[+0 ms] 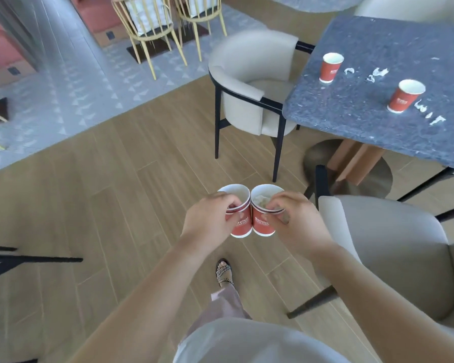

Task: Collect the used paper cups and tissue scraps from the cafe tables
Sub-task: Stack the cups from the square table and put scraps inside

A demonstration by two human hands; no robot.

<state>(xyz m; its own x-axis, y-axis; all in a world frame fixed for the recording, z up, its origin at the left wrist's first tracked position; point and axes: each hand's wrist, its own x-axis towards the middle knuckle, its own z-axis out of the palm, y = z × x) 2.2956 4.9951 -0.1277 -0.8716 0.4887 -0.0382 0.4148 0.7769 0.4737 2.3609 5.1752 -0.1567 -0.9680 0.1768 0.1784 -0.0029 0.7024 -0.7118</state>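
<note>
Bright, soft daylight — edges warped, blurry.

Left-hand cup (238,216): white lettering on the red wall, reading "Hilton" just below the left hand (207,218)'s grip; a smaller line under it is too blurred to read.
Right-hand cup (264,217): the same white "Hilton" print beside the right hand (296,221)'s fingers, second line illegible.
Far table cups (330,67): a pale mark on each red wall, well away from both grips, unreadable.

Beige armchair (249,87), yellow wire chairs (147,24), wooden floor (116,205), sandalled foot (224,273)
</note>
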